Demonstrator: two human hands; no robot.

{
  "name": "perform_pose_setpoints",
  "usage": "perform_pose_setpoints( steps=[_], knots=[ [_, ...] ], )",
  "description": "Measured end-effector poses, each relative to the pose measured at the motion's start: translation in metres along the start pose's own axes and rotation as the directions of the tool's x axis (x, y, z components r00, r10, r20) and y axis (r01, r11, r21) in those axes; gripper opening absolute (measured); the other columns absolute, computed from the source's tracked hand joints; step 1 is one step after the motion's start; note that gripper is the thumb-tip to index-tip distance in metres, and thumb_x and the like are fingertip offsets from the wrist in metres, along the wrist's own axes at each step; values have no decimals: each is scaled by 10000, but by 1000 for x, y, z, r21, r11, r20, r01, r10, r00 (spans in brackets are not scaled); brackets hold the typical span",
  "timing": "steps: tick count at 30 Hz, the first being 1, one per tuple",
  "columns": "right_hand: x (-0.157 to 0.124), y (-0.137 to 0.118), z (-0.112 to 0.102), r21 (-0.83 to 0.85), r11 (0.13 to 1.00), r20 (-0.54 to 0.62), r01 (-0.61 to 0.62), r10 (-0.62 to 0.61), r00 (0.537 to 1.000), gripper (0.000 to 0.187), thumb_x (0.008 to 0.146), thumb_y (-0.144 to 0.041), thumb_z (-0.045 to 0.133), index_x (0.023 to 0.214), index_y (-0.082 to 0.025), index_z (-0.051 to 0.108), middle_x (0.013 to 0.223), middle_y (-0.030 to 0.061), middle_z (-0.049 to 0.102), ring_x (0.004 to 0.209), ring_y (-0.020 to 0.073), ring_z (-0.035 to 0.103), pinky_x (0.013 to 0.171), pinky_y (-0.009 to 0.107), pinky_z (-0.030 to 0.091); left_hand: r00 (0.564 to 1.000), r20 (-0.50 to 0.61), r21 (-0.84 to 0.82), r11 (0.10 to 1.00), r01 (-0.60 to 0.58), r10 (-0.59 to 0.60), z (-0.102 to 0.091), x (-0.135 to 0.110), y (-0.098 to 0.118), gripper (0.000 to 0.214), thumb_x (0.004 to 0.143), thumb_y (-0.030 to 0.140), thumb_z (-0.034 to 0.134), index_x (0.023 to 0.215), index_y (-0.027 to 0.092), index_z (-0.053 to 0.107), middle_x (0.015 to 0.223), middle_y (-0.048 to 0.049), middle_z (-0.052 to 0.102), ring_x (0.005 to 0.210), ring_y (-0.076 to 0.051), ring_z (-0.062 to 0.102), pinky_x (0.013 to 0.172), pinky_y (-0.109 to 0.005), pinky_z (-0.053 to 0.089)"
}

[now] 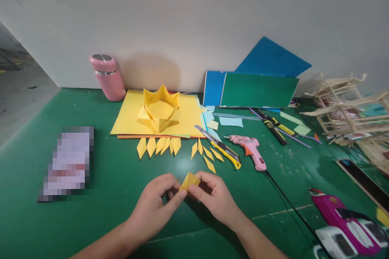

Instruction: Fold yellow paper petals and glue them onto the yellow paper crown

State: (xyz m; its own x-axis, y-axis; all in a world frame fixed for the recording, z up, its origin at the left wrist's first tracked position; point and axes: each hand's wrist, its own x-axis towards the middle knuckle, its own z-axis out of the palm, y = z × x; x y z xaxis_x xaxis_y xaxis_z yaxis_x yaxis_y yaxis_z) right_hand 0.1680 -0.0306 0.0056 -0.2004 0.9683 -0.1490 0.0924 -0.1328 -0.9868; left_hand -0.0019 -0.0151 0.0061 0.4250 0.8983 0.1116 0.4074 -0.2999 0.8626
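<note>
My left hand and my right hand meet over the green table, both pinched on a small folded yellow paper piece held just above the surface. Beyond them lie several finished yellow diamond-shaped folds, with more of the same diamonds to their right. A yellow paper crown-like form sits on a stack of yellow sheets further back.
A yellow utility knife and a pink glue gun with its black cord lie right of the folds. A pink bottle, blue and green sheets, a wooden stick model, a blurred dark item and a purple-white device surround the table.
</note>
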Motion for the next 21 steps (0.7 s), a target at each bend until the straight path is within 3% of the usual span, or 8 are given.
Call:
perform_pose_setpoints(
  steps=[4, 10, 13, 16, 21],
  knots=[
    [-1, -2, -1, -131, 991, -24, 30, -33, 999, 299, 745, -418, 625, 598, -168, 552, 540, -37, 473, 510, 91, 387, 491, 208, 316, 1000, 16, 41, 999, -19, 19, 0, 1, 0, 249, 851, 290, 477, 632, 181, 524, 608, 21, 520, 560, -115, 491, 531, -206, 388],
    [1, 1, 1, 33, 995, -84, -89, 91, 992, 332, 659, -455, 718, 569, -170, 572, 504, -25, 547, 473, 96, 461, 486, 213, 382, 999, 31, 92, 996, 18, -21, -2, 2, 1, 263, 829, 289, 453, 593, 185, 506, 548, 39, 470, 504, -105, 430, 488, -203, 342],
    [2, 2, 0, 67, 992, -144, -105, 113, 983, 359, 588, -455, 778, 552, -163, 573, 491, -32, 541, 456, 83, 443, 468, 205, 366, 996, 15, -3, 996, 86, -86, 0, 2, 0, 190, 793, 318, 493, 648, 195, 493, 529, 66, 424, 468, -96, 394, 450, -195, 324],
    [2, 2, -1, 72, 993, -167, -96, 107, 980, 360, 578, -446, 786, 549, -159, 571, 483, -35, 536, 455, 82, 453, 464, 202, 367, 987, 12, -165, 973, 163, -163, 3, 0, -4, 156, 776, 336, 534, 833, 211, 461, 584, 74, 481, 470, -96, 438, 442, -190, 354],
    [2, 3, 0, 90, 993, -118, -72, 82, 990, 323, 644, -459, 726, 612, -167, 593, 512, -18, 573, 467, 103, 512, 481, 217, 425, 987, -23, -225, 963, 147, -156, 6, -1, -8, 204, 806, 307, 512, 908, 234, 350, 610, 76, 544, 484, -100, 495, 469, -200, 395]
  ],
)
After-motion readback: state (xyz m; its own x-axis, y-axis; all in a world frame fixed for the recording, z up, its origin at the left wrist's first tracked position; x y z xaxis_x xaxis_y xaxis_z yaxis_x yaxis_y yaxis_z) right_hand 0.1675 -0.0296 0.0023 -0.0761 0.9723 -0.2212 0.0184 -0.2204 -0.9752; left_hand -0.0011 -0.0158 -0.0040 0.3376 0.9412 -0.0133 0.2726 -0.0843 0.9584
